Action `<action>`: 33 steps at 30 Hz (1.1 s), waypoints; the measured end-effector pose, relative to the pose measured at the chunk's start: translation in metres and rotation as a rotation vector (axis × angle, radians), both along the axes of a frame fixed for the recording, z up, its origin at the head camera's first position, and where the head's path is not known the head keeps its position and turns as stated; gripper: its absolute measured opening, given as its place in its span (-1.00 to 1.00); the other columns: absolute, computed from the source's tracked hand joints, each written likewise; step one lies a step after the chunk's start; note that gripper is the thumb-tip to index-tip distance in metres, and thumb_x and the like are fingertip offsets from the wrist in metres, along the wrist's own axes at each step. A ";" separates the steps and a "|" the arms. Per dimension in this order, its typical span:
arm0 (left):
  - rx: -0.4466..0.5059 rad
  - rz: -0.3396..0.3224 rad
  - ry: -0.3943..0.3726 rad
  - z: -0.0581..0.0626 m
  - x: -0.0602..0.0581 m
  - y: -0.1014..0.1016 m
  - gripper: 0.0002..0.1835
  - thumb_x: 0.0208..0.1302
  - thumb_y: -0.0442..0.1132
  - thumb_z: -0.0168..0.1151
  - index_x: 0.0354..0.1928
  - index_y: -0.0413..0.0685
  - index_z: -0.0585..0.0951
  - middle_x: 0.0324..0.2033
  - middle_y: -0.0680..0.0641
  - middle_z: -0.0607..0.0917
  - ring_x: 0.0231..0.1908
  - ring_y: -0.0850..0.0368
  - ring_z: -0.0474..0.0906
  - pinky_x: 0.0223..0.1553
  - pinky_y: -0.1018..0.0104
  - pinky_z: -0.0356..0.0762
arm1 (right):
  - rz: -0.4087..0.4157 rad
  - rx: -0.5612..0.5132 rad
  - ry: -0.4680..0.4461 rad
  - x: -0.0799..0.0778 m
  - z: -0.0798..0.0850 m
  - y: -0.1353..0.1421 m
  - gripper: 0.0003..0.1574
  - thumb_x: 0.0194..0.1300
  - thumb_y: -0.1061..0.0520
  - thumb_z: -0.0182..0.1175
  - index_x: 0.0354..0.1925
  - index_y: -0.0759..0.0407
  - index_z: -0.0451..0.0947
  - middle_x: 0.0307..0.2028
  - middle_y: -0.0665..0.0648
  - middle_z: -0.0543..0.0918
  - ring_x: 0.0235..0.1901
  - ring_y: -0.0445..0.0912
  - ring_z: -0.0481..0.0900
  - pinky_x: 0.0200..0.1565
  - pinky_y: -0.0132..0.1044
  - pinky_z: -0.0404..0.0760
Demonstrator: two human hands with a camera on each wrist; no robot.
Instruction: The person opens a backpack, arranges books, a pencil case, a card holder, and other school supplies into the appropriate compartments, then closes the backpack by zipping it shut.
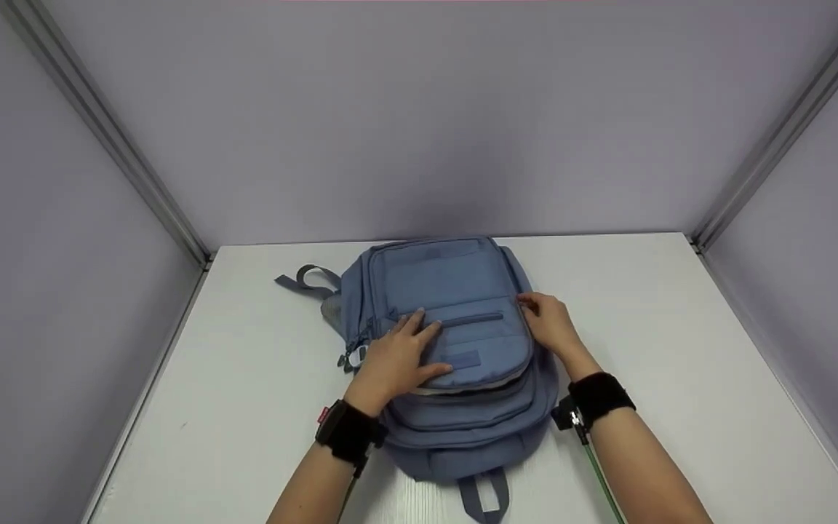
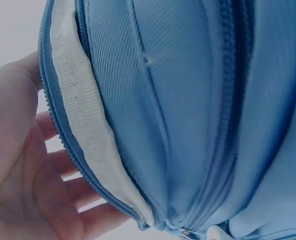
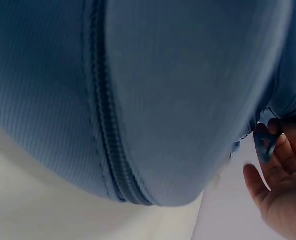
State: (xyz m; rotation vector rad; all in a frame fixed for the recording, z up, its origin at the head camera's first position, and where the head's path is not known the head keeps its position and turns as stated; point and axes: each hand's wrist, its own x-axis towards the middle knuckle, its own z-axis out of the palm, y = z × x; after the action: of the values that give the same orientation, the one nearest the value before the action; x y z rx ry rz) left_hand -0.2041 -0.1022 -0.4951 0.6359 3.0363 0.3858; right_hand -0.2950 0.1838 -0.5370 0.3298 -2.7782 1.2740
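Note:
A blue backpack (image 1: 433, 276) lies on its back on the white table, top handle toward me. Its front pocket is unzipped along the near edge, leaving a gap with a pale lining strip (image 2: 82, 100). Spread across the left part of that pocket, my left hand (image 1: 393, 364) presses with straight fingers. My right hand (image 1: 550, 322) is at the pocket's right side, where finger and thumb pinch a blue zipper pull (image 3: 266, 144). Part of the pull is hidden by the fingers.
The table (image 1: 652, 327) is bounded by pale panels at the back and sides. A loose strap (image 1: 310, 280) trails from the backpack's far left side. A charm (image 1: 353, 356) hangs at its left edge, and the handle loop (image 1: 484, 498) points toward me.

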 end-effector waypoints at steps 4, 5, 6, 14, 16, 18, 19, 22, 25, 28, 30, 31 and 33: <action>-0.057 -0.017 0.122 0.001 -0.006 -0.001 -0.12 0.11 0.47 0.15 0.37 0.13 0.45 0.38 -0.16 0.33 0.29 -0.20 0.33 0.22 -0.20 0.27 | -0.027 0.030 0.063 0.000 -0.003 0.001 -0.74 0.36 0.36 0.12 -0.04 0.47 0.60 -0.17 0.38 0.67 -0.17 0.20 0.62 -0.09 0.06 0.55; -0.058 -0.016 0.126 0.001 -0.007 -0.001 -0.11 0.09 0.49 0.14 0.37 0.15 0.44 0.38 -0.16 0.33 0.30 -0.22 0.30 0.26 -0.24 0.20 | -0.035 0.032 0.077 0.000 -0.004 0.002 -0.76 0.35 0.35 0.13 -0.07 0.47 0.62 -0.20 0.37 0.67 -0.21 0.18 0.62 -0.11 0.05 0.56; -0.055 -0.013 0.122 0.001 -0.009 -0.002 -0.10 0.08 0.51 0.13 0.38 0.17 0.43 0.39 -0.15 0.32 0.32 -0.23 0.27 0.27 -0.28 0.15 | -0.040 0.036 0.090 0.001 -0.005 0.002 -0.78 0.35 0.34 0.15 -0.11 0.46 0.63 -0.24 0.35 0.68 -0.24 0.17 0.63 -0.14 0.04 0.56; 0.011 0.021 -0.017 -0.010 -0.016 -0.005 -0.03 0.07 0.59 0.02 0.47 0.28 0.28 0.48 -0.19 0.11 0.45 -0.30 -0.04 0.23 -0.42 0.09 | -0.049 0.051 0.168 0.007 -0.005 0.005 -0.83 0.29 0.31 0.26 -0.22 0.43 0.70 -0.30 0.33 0.71 -0.28 0.16 0.68 -0.19 0.01 0.62; 0.011 0.021 -0.016 -0.011 -0.016 -0.006 -0.03 0.08 0.59 0.01 0.47 0.28 0.28 0.48 -0.21 0.11 0.44 -0.31 -0.05 0.23 -0.41 0.08 | -0.054 0.061 0.180 0.010 -0.003 0.005 -0.84 0.28 0.31 0.27 -0.23 0.44 0.70 -0.31 0.33 0.71 -0.29 0.16 0.67 -0.20 0.01 0.62; 0.012 0.024 -0.016 -0.011 -0.017 -0.005 -0.05 0.10 0.58 -0.01 0.47 0.28 0.29 0.48 -0.20 0.11 0.44 -0.31 -0.04 0.23 -0.41 0.08 | -0.058 0.079 0.193 0.012 -0.001 0.006 -0.84 0.26 0.32 0.28 -0.24 0.44 0.70 -0.33 0.33 0.71 -0.30 0.16 0.67 -0.21 0.01 0.62; 0.014 0.026 -0.015 -0.011 -0.017 -0.005 -0.06 0.11 0.58 -0.01 0.46 0.27 0.30 0.48 -0.20 0.12 0.44 -0.31 -0.04 0.23 -0.41 0.08 | -0.059 0.088 0.199 0.014 -0.001 0.006 -0.85 0.26 0.32 0.28 -0.25 0.43 0.70 -0.34 0.32 0.71 -0.30 0.15 0.67 -0.21 0.00 0.62; 0.014 0.034 -0.024 -0.012 -0.017 -0.005 -0.07 0.13 0.58 -0.06 0.46 0.28 0.30 0.48 -0.19 0.12 0.44 -0.30 -0.04 0.24 -0.40 0.08 | -0.060 0.110 0.224 0.018 0.000 0.006 -0.87 0.24 0.33 0.29 -0.27 0.43 0.71 -0.37 0.30 0.70 -0.32 0.14 0.67 -0.24 -0.01 0.62; 0.024 0.042 -0.036 -0.013 -0.018 -0.005 -0.08 0.14 0.59 -0.09 0.46 0.29 0.30 0.48 -0.19 0.13 0.44 -0.30 -0.04 0.24 -0.40 0.08 | -0.063 0.119 0.245 0.023 -0.001 0.007 -0.89 0.22 0.35 0.30 -0.29 0.42 0.71 -0.39 0.28 0.70 -0.35 0.12 0.67 -0.26 -0.03 0.62; 0.032 0.049 -0.044 -0.014 -0.019 -0.004 -0.08 0.14 0.59 -0.09 0.46 0.30 0.30 0.48 -0.18 0.13 0.45 -0.29 -0.04 0.25 -0.38 0.07 | -0.063 0.127 0.263 0.029 -0.001 0.009 -0.90 0.22 0.35 0.30 -0.30 0.41 0.71 -0.40 0.26 0.70 -0.37 0.10 0.67 -0.28 -0.04 0.63; 0.035 0.050 -0.045 -0.014 -0.019 -0.004 -0.09 0.14 0.59 -0.09 0.46 0.31 0.30 0.48 -0.18 0.13 0.45 -0.29 -0.05 0.26 -0.38 0.07 | -0.061 0.135 0.276 0.032 -0.001 0.010 -0.91 0.21 0.36 0.31 -0.31 0.40 0.72 -0.41 0.26 0.70 -0.38 0.10 0.67 -0.29 -0.04 0.62; 0.035 0.051 -0.046 -0.014 -0.018 -0.004 -0.09 0.14 0.59 -0.09 0.46 0.32 0.30 0.48 -0.18 0.13 0.45 -0.29 -0.05 0.26 -0.38 0.07 | -0.061 0.140 0.280 0.035 -0.001 0.010 -0.91 0.21 0.36 0.31 -0.30 0.40 0.72 -0.41 0.25 0.70 -0.38 0.10 0.67 -0.30 -0.04 0.62; 0.034 0.052 -0.045 -0.014 -0.018 -0.004 -0.08 0.13 0.60 -0.10 0.46 0.33 0.29 0.48 -0.18 0.13 0.45 -0.29 -0.05 0.26 -0.38 0.07 | -0.062 0.147 0.286 0.039 0.000 0.011 -0.91 0.20 0.36 0.31 -0.30 0.39 0.72 -0.41 0.25 0.69 -0.39 0.08 0.66 -0.32 -0.05 0.62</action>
State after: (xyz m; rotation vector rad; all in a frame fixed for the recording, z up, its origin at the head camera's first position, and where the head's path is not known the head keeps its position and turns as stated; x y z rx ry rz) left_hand -0.2220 -0.1057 -0.5096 0.5432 3.0148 0.4478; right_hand -0.2559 0.1949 -0.5375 0.3970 -2.6185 0.9294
